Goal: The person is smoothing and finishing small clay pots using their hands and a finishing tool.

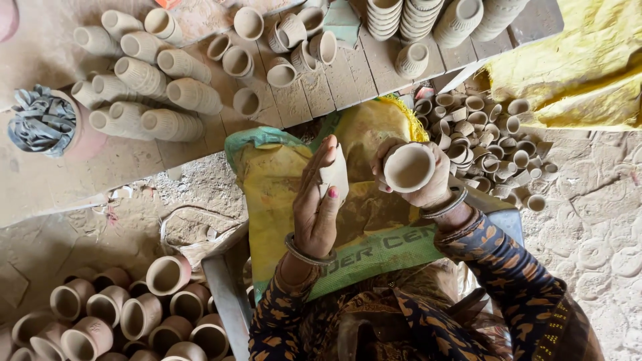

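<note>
Setting: dusty earthen floor (595, 227) of a pottery yard, with a pale wooden plank counter (334, 83) across the top.
Right hand (428, 177): grip closed around a small round unfired clay cup (408, 167), its mouth facing up at the camera; the cup is empty, smooth and pale brown inside.
Left hand (315, 200): held edge-on, fingers nearly straight, pressing a flat pale scrap (334, 175) against the palm; what the scrap is made of cannot be told.
Lap: yellow and green woven plastic sack (348, 247) spread under both hands.
Counter load: ribbed clay tumblers in lying stacks (144, 93), loose upturned cups (281, 70), nested stacks at the far edge (414, 17).
Floor right: heap of tiny clay cups (488, 140), beside a rumpled yellow sheet (588, 73).
Floor left: darker, reddish-brown round clay pots (134, 311), all empty, packed close.
Pink pot (83, 137): stuffed with a grey crumpled rag (41, 120).
</note>
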